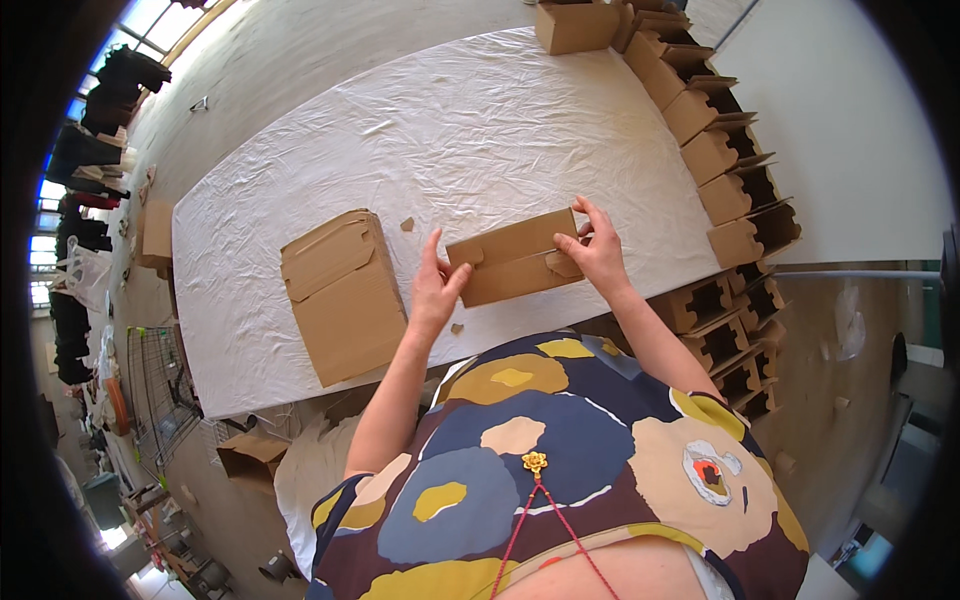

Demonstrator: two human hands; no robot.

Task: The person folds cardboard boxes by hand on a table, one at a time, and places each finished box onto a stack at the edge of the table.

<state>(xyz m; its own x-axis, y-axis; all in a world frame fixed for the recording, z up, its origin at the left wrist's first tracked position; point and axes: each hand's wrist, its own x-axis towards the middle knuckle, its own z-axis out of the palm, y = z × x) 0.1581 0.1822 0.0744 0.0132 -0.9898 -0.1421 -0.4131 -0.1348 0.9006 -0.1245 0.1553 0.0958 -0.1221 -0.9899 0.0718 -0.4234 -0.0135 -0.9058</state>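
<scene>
A brown cardboard box [514, 272], long and narrow, lies between my hands near the front edge of the cloth-covered table [330, 150]. My left hand [434, 290] grips its left end, thumb on the cardboard near a rounded tab and fingers along the outside. At the other end my right hand [598, 255] holds it, with the thumb pressing near a second tab and the fingers round the far corner. The underside of the box is hidden. To the left of my left hand rests a stack of flat cardboard pieces [345, 295].
Two cardboard scraps, one a small piece [407, 224], lie on the wrinkled white cloth. Open cardboard boxes [722, 200] line the table's right side, with more boxes [720, 340] below them. Another box [577, 28] stands at the far right corner. A wire rack [160, 390] stands at left.
</scene>
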